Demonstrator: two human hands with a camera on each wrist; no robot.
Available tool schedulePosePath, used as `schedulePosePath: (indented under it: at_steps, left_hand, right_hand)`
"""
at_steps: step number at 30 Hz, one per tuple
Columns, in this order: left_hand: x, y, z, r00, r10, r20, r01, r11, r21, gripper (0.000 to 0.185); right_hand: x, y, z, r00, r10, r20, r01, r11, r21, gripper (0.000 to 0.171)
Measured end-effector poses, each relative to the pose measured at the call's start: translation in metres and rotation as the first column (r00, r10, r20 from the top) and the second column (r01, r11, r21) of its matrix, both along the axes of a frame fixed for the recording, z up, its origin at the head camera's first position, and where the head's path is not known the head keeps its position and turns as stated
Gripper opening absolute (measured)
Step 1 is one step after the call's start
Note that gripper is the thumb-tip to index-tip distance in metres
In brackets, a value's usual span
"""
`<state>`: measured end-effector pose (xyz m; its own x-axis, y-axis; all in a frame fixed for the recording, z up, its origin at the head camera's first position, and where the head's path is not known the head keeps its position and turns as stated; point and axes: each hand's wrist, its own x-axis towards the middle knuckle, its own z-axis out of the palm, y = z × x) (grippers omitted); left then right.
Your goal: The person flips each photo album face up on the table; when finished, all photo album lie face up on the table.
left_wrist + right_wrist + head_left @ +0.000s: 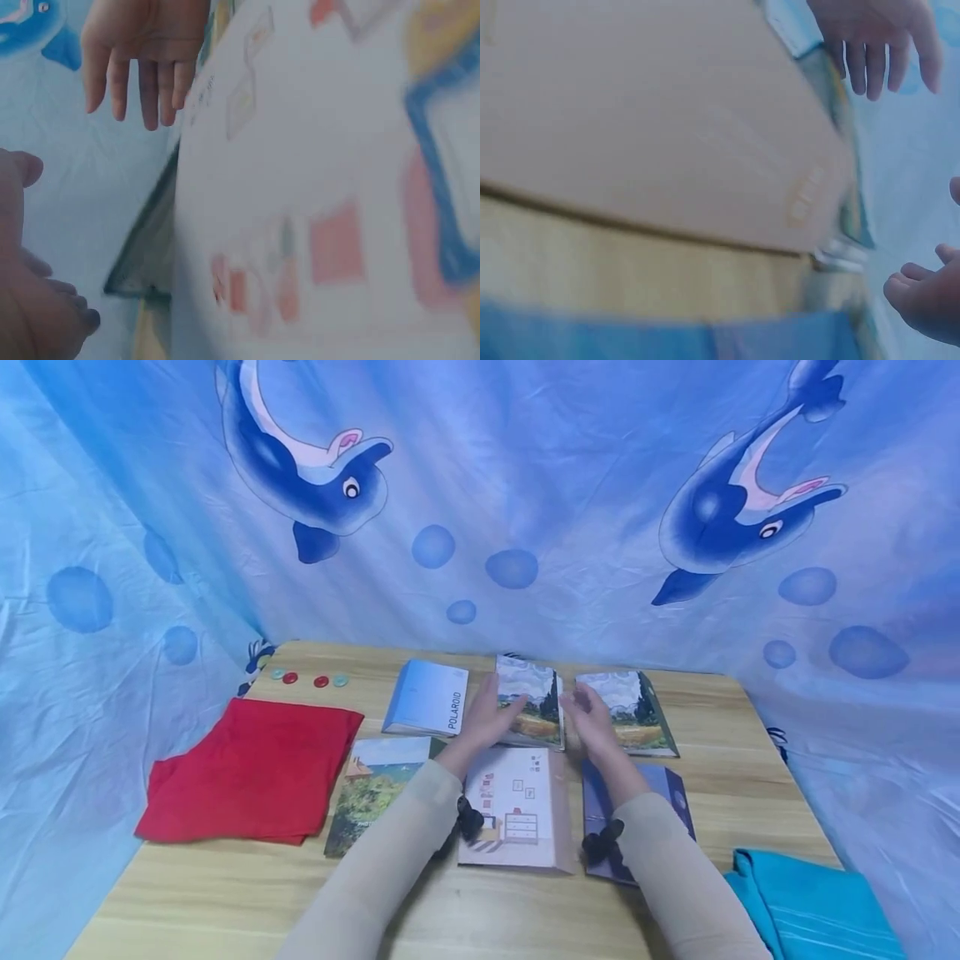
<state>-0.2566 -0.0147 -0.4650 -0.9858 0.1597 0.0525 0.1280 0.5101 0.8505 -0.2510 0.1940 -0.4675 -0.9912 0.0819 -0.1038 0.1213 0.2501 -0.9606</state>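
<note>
Two bare hands out over the back row on the wooden surface, one to each side of the middle painting album. Left hand along the left edge, fingers straight, thumb spread toward the cover; right hand by the right edge, fingers loosely bent in the head view, straighter in the left wrist view. Touching the album or just short of it on either side: cannot tell; likewise for full contact between album and surface. Just beside, at left, a blue album lettered POLAROID; at right, a second painting album with the same cloudy sky, dark tree and golden field.

Nearer, in a front row beneath the forearms: a landscape album at left, partly behind the left sleeve; a white album with a drawn room in the centre; a purple album at right, partly hidden by the right arm. One black device at each wrist. Farther left, a red cloth lying beside the landscape album, with four small discs, two red and two pale green, in a line behind. At the right front, a folded teal cloth. At the back, a blue curtain printed with two dolphins
</note>
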Motion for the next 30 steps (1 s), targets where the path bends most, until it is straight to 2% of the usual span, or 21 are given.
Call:
schedulePosePath:
  at_steps: [3, 7, 15, 20, 21, 24, 27, 30]
  left_hand:
    - [-0.002, 0.009, 0.004, 0.998, -0.045, -0.042, 0.044, 0.999, -0.025, 0.084]
    - [0.001, 0.027, 0.006, 0.993, -0.104, -0.05, 0.103, 0.994, -0.018, 0.085]
    - [0.009, 0.072, 0.004, 0.975, -0.222, -0.011, 0.222, 0.975, -0.017, 0.084]
    - [0.012, 0.098, 0.003, 0.958, -0.286, 0.014, 0.286, 0.958, -0.021, 0.08]
    - [0.013, 0.102, 0.003, 0.956, -0.293, 0.016, 0.293, 0.956, -0.017, 0.078]
    - [0.016, 0.114, 0.0, 0.953, -0.299, 0.037, 0.3, 0.954, -0.004, 0.075]
    - [0.019, 0.123, -0.004, 0.948, -0.312, 0.06, 0.311, 0.95, 0.016, 0.075]
    - [0.022, 0.13, -0.007, 0.943, -0.321, 0.092, 0.321, 0.947, 0.013, 0.074]
  right_hand:
    - [0.0, 0.013, 0.009, 0.999, -0.041, -0.018, 0.041, 0.999, -0.015, 0.068]
    - [0.002, 0.033, 0.016, 0.996, -0.084, -0.029, 0.084, 0.996, -0.012, 0.069]
    - [0.01, 0.073, 0.018, 0.981, -0.189, -0.047, 0.19, 0.981, 0.026, 0.069]
    - [0.011, 0.095, 0.017, 0.954, -0.286, -0.087, 0.29, 0.956, 0.033, 0.06]
    - [0.011, 0.1, 0.016, 0.952, -0.292, -0.094, 0.298, 0.953, 0.061, 0.06]
    - [0.013, 0.113, 0.011, 0.962, -0.261, -0.08, 0.271, 0.947, 0.17, 0.062]
    - [0.017, 0.123, 0.003, 0.982, -0.187, 0.004, 0.178, 0.94, 0.291, 0.067]
    - [0.021, 0.126, -0.003, 0.984, -0.145, 0.099, 0.106, 0.939, 0.327, 0.069]
